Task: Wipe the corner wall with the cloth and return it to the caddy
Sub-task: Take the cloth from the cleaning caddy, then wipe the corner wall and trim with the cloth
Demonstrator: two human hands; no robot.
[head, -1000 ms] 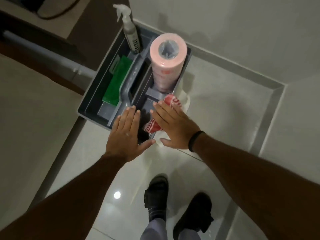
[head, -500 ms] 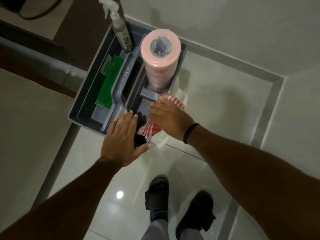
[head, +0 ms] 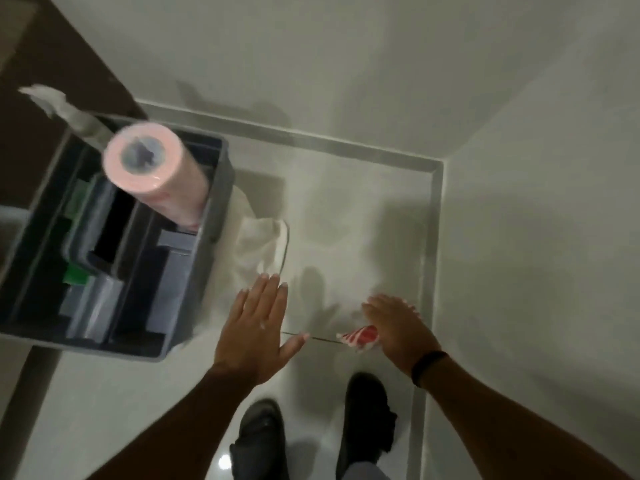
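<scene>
While the frame is smearing with motion blur, only coarse detail is reading cleanly.
Head view, right hand: the right hand (head: 398, 327) is hovering palm-down over the pale floor (head: 346, 209), near the corner where the two walls meet; a dark band (head: 428, 367) is sitting on the wrist.
Right-hand fingers: they are lying fairly flat over the cloth, and I cannot tell whether they are pinching it or only covering it.
Cloth: the red-and-white striped cloth (head: 360, 337) is showing as a small bunched piece poking out from under the right hand's thumb side, well apart from the caddy and outside it.
Left hand: the left hand (head: 256, 329) is hanging open with fingers (head: 273, 289) spread and straight, holding nothing, just beside the caddy's near right corner.
Caddy: the grey caddy (head: 221, 188) is standing on the floor at left, divided into compartments around a central handle.
Caddy contents: a pink roll (head: 156, 168) is standing upright in the far right compartment; a green item (head: 74, 275) is lying in the left compartment; a white spray nozzle (head: 52, 102) is sticking up at the far edge, heavily blurred.
White rag: a white rag (head: 259, 247) is draping on the floor, touching the caddy's right wall.
Corner wall: the wall (head: 536, 237) is rising at right, meeting the far wall beyond the floor's grey border.
Feet: two dark shoes (head: 367, 420) are standing at bottom centre.
</scene>
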